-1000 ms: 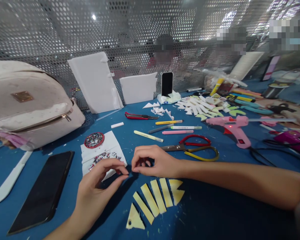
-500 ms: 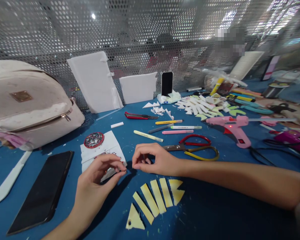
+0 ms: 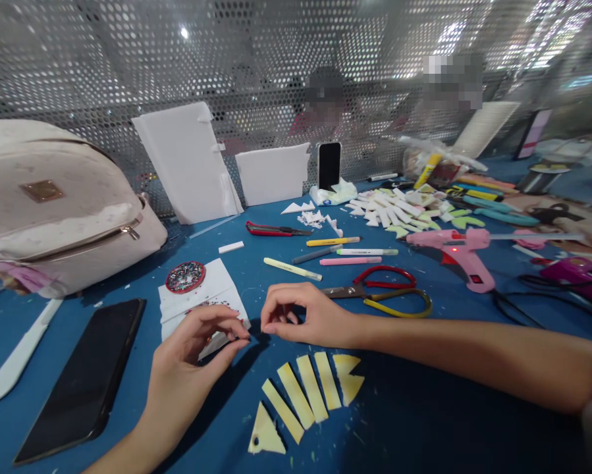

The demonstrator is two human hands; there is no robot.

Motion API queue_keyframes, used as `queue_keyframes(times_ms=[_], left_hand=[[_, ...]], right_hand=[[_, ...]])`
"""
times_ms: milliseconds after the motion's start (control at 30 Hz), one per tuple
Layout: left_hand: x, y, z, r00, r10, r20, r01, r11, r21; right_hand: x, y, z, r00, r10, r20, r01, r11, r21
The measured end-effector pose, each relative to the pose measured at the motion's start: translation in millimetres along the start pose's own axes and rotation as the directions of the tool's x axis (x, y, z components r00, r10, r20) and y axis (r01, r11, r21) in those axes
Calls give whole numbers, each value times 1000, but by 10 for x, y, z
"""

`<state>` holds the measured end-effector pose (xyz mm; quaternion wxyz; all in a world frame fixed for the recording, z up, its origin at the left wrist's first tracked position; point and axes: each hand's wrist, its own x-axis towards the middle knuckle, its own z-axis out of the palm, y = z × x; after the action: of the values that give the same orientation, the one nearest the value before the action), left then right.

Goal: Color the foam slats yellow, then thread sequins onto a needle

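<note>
My left hand (image 3: 189,368) is closed in a pinch, thumb tip to fingertips, with a tiny dark speck at the tips too small to name. Just right of it my right hand (image 3: 308,316) is also pinched, and whatever it holds, if anything, cannot be made out. Yellow foam pieces lie below them in a fish shape: a triangular head (image 3: 265,431) with a hole, several strips (image 3: 296,395) and a notched tail (image 3: 349,380). Partly behind my left hand is a folded white paper (image 3: 226,283) bearing tiny dark bits and a round red-rimmed dish (image 3: 186,276) of glittery bits.
Scissors (image 3: 399,303) lie beyond my right forearm, near several markers (image 3: 349,261) and a red box cutter (image 3: 276,229). A pink glue gun (image 3: 466,253) with its light on lies right. A black phone (image 3: 83,375), white knife (image 3: 19,355) and backpack (image 3: 53,210) are left.
Both hands and the foam pieces keep their places. Behind the perforated panel, a person's head shows more plainly now.
</note>
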<state>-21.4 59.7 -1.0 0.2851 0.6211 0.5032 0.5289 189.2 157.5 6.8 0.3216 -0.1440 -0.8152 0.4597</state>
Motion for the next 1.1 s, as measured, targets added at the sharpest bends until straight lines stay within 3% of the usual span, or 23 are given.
queue_keyframes(times_ms=[1100], left_hand=[[-24, -30, -13, 1000, 24, 12, -25, 993, 114]], right_hand=[[-1, 15, 4, 1000, -11, 28, 12, 999, -33]])
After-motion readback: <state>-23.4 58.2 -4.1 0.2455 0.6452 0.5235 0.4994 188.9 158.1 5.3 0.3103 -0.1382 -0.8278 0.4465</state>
